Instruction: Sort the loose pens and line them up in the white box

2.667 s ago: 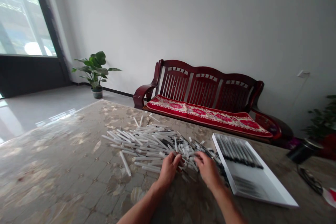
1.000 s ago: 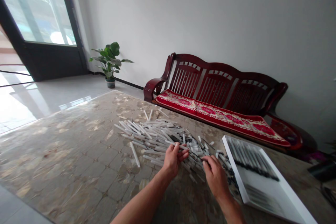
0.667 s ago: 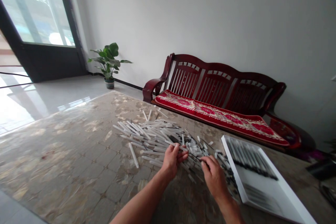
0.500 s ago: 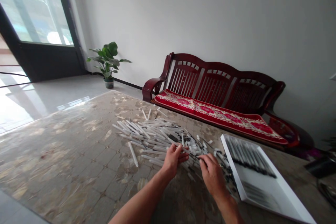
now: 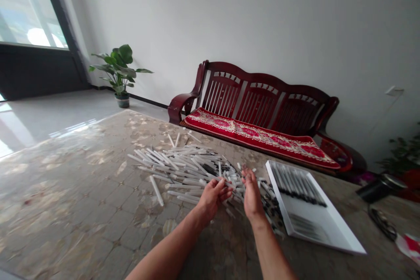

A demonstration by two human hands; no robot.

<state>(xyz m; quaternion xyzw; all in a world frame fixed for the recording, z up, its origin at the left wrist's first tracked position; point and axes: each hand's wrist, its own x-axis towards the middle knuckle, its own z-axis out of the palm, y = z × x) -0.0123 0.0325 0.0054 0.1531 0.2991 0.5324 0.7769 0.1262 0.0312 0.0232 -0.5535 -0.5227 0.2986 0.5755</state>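
My left hand (image 5: 212, 194) is closed in a pinch around a slim pen barrel (image 5: 229, 184), whose free end points toward my right palm. Just right of it, my right hand (image 5: 252, 194) is raised with the palm turned inward and the fingers stretched upward, slightly curled. Whether the barrel touches that palm, I cannot tell. Under and beyond both hands spreads a heap of whitish pen barrels (image 5: 183, 164). Small clear caps and dark pen parts (image 5: 274, 212) lie between the heap and a white box. Inside the box, pens with dark ends (image 5: 298, 183) lie in a row.
The white box (image 5: 341, 232) stands at the right on the patterned tabletop (image 5: 82, 210). Farther right are a black cylindrical object (image 5: 380, 188) and a dark coiled strap or cable (image 5: 382, 223). Behind the table are a red wooden bench (image 5: 256, 96) and a potted plant (image 5: 121, 70).
My right hand has moved off the pen's end, turned upright, and its fingers have straightened. My left hand still holds the pen barrel. The view has shifted right.
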